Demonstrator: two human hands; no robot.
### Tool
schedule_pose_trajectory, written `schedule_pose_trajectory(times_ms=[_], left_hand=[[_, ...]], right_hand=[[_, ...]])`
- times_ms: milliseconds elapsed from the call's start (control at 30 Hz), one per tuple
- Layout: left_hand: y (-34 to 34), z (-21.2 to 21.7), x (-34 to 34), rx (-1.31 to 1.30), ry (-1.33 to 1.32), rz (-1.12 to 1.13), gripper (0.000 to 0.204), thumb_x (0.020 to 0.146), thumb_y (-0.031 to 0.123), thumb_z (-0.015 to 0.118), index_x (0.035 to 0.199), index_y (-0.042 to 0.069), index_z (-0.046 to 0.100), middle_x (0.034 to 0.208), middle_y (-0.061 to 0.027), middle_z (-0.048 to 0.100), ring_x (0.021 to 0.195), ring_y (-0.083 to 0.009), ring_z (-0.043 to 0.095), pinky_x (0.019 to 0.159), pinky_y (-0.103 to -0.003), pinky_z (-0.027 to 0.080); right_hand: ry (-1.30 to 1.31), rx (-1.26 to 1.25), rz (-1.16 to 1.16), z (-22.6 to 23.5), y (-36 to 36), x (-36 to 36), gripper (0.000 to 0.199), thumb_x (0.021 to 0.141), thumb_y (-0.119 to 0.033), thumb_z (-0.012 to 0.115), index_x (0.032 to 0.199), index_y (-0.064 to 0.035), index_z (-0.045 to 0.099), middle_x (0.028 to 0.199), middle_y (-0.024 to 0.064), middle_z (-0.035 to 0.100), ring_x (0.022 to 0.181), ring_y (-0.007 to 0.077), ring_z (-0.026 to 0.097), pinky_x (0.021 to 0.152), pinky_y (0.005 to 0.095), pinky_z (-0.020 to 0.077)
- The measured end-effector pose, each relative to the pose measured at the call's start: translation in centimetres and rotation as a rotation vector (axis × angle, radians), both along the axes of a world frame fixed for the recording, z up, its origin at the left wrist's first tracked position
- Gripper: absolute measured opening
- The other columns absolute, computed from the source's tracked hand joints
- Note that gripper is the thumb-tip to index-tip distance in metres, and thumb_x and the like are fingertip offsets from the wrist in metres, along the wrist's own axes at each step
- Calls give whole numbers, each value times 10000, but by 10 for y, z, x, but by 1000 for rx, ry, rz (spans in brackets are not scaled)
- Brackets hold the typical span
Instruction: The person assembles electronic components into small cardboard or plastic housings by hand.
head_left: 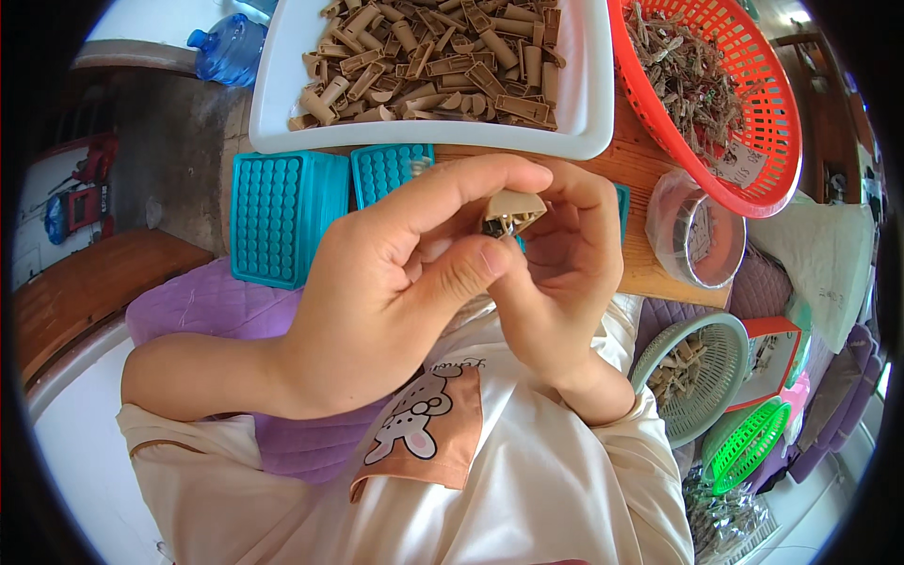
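Note:
A small tan plastic shell is held up between my two hands, above my lap. Metal-looking bits show in its open end, too small to name. My left hand is closed on it from the left, forefinger arched over the top and thumb beneath. From the right, my right hand grips the same piece, its thumb close to the left thumb; the curled fingers partly hide the shell. Beyond the hands stands a white tray heaped with similar tan plastic shells.
Teal blocks with rows of round knobs stand left on the wooden table. At right are a red basket of brown wired parts, a round plastic-wrapped container, a grey-green basket and a green basket. A blue water bottle stands far left.

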State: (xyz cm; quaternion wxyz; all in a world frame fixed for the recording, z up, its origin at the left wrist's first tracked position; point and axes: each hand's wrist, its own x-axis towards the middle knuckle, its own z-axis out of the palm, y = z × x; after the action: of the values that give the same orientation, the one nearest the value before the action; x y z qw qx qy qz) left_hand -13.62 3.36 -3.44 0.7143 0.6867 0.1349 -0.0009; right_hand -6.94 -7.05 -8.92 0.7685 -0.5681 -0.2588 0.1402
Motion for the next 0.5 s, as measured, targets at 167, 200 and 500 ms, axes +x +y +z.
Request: schedule_pose_trajectory(times_ms=[167, 200, 500], left_hand=[[2, 7, 3, -224, 124, -23, 388, 824, 179, 509, 1155, 12, 398, 1012, -93, 532, 929, -138, 514, 815, -272, 427], [2, 6, 4, -228, 124, -35, 391, 820, 184, 514, 1154, 14, 402, 1007, -91, 537, 911, -138, 524, 804, -274, 439], [8, 2, 5, -488, 278, 56, 410, 819, 220, 515, 1171, 49, 395, 1006, -93, 541, 887, -159, 555, 757, -268, 477]], right_hand=[[339, 120, 331, 5, -15, 8, 275, 719, 25, 517, 988, 60, 473, 883, 64, 508, 771, 107, 528, 690, 236, 454], [411, 181, 381, 4, -17, 8, 275, 733, 19, 500, 1003, 67, 475, 894, 60, 506, 769, 104, 523, 680, 232, 453], [333, -80, 447, -12, -34, 29, 260, 760, -19, 536, 1013, 30, 502, 860, 62, 546, 804, 109, 529, 638, 239, 448]])
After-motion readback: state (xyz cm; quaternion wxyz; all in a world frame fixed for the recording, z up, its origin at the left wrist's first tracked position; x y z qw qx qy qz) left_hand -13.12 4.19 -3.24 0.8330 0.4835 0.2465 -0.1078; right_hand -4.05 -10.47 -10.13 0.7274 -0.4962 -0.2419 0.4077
